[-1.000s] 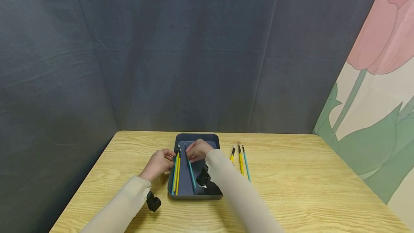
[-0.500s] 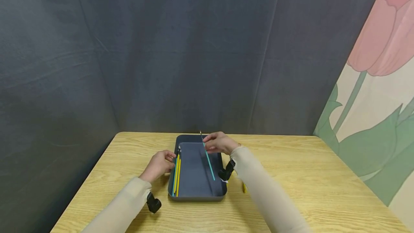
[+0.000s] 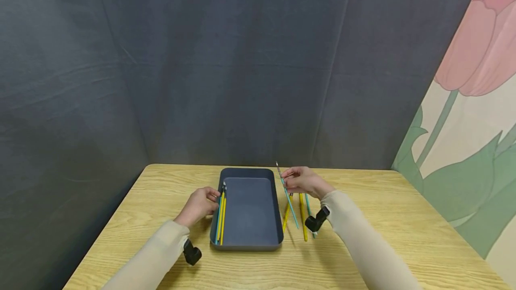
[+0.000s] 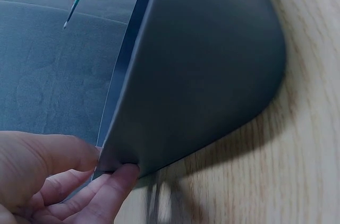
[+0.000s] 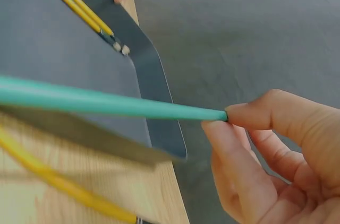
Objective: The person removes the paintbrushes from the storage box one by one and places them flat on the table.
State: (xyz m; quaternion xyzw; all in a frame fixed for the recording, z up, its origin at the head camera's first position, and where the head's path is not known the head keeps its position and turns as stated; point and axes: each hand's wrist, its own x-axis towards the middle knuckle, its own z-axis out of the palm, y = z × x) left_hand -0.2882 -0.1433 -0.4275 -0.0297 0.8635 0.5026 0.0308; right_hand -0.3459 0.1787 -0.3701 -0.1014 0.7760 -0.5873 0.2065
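A dark grey tray (image 3: 251,214) lies on the wooden table. My left hand (image 3: 200,206) pinches its left wall, thumb at the rim and fingertips against the outer side in the left wrist view. Two yellow paintbrushes (image 3: 223,225) and a teal one (image 3: 218,223) lie lengthwise along that wall inside. Right of the tray, my right hand (image 3: 305,181) pinches a teal paintbrush (image 3: 292,209) between thumb and fingers near the ferrule, bristles pointing up and away. In the right wrist view its teal handle (image 5: 117,102) crosses in front of the tray.
Beneath and beside the right hand, two yellow paintbrushes (image 3: 303,220) and a teal paintbrush (image 3: 308,205) rest on the table. Dark cloth (image 3: 242,66) hangs behind the table and at the left. A wall with a painted tulip (image 3: 469,48) stands at the right.
My right hand has lifted the teal paintbrush out of the tray and carried it right, past the tray's edge, over the brushes on the table. The left hand has stayed at the tray wall.
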